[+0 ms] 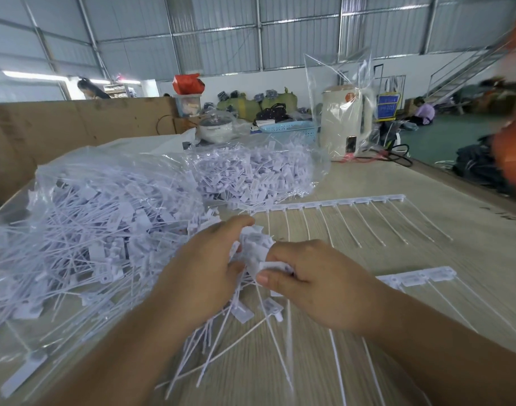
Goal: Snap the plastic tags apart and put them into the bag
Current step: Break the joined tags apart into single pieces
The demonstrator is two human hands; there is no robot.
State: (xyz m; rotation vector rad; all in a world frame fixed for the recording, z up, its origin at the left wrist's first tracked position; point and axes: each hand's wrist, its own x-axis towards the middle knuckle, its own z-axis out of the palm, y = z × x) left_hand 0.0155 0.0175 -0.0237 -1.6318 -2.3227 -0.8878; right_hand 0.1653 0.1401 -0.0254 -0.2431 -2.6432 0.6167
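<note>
Head view, near to far: left hand (205, 268) and right hand (312, 284) both pinch a bunch of white plastic tags (255, 250) over the pale wooden table (426, 200), clear plastic bag of loose tags (84, 230) left, unbroken white tag strip (332, 203) beyond.

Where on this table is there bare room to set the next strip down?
Bare wood lies between the far uncut strip and the near strip, right of the right hand. More lies beyond the far strip, toward the kettle. The left is crowded by the full bag.
</note>
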